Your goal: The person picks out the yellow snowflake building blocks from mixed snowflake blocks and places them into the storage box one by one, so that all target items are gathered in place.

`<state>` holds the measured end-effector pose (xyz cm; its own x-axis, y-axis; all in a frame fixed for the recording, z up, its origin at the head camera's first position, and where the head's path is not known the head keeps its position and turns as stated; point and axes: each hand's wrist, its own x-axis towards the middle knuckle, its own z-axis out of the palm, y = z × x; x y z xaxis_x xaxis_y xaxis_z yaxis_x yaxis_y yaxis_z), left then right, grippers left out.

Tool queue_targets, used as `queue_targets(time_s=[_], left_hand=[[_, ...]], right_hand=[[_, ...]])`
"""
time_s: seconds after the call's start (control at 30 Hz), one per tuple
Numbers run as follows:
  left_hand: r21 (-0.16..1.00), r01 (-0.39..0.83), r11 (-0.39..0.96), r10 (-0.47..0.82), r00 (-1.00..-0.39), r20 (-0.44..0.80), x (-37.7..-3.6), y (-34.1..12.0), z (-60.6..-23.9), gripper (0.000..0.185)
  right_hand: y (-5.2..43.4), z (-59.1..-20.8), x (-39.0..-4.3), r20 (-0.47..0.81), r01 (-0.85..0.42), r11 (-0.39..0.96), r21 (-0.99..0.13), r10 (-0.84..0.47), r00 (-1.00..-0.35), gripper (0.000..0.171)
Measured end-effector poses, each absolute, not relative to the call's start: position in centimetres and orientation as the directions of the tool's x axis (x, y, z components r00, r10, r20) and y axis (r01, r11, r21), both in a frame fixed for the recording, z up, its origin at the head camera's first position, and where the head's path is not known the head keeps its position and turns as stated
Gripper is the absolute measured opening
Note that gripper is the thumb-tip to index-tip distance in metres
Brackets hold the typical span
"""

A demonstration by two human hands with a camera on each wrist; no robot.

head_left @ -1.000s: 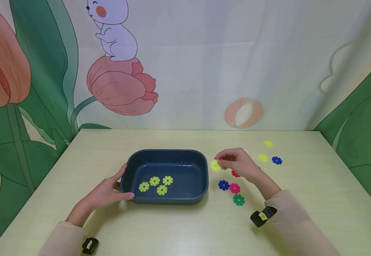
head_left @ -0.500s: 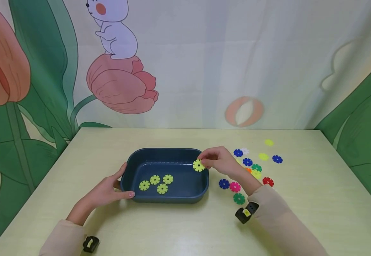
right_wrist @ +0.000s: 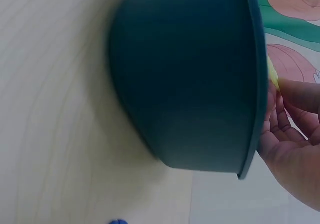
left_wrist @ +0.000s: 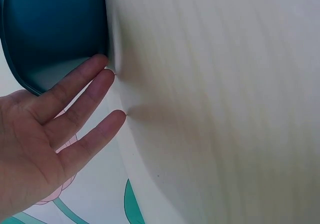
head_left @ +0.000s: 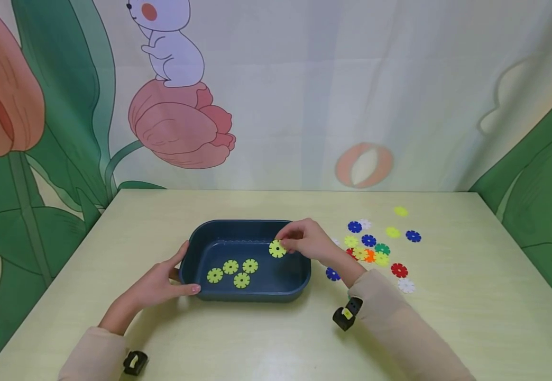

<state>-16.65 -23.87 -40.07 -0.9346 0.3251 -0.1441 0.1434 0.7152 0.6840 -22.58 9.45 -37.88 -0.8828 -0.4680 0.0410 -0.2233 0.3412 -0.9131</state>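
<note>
A dark blue tray (head_left: pixel 193 235) sits on the pale table, with three yellow-green flower discs (head_left: pixel 230 267) lying inside and a fourth beside them. My right hand (head_left: pixel 300 241) pinches another yellow-green disc (head_left: pixel 277 248) over the tray's right half. In the right wrist view the tray's outer wall (right_wrist: pixel 190 74) fills the frame and the disc (right_wrist: pixel 273 77) peeks past my fingers. My left hand (head_left: pixel 162 283) rests with straight fingers against the tray's left front corner; the left wrist view shows those fingers (left_wrist: pixel 80 84) touching the tray (left_wrist: pixel 50 29).
Several loose flower discs in blue, red, green, orange, white and yellow (head_left: pixel 376 248) lie scattered right of the tray. A printed curtain backs the far table edge. Small black wrist devices (head_left: pixel 345 316) sit under both sleeves.
My right hand has carried the yellow-green disc leftward from the scattered pile to over the tray's inside. The left hand and tray have stayed still.
</note>
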Motion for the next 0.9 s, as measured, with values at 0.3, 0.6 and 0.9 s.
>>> queue_targets(time_s=[0.3,0.6,0.9], left_hand=[[0.684,0.148,0.714,0.329,-0.934,-0.142,-16.6,-23.8,-40.0,0.104],[0.685,0.160,0.711,0.340,-0.931,-0.136,-16.6,-23.9,-39.9,0.103],[0.686,0.160,0.710,0.341,-0.930,-0.137,-16.5,-23.9,-39.9,0.104]], right_hand=[[7.7,-38.6,-22.8,0.014,-0.225,0.391,-0.893,-0.474,-0.880,0.010],[6.5,-39.3,-22.8,-0.032,-0.203,0.401,-0.893,-0.506,-0.862,0.007],[5.2,-40.2,-22.7,-0.164,-0.135,0.483,-0.865,-0.527,-0.834,0.011]])
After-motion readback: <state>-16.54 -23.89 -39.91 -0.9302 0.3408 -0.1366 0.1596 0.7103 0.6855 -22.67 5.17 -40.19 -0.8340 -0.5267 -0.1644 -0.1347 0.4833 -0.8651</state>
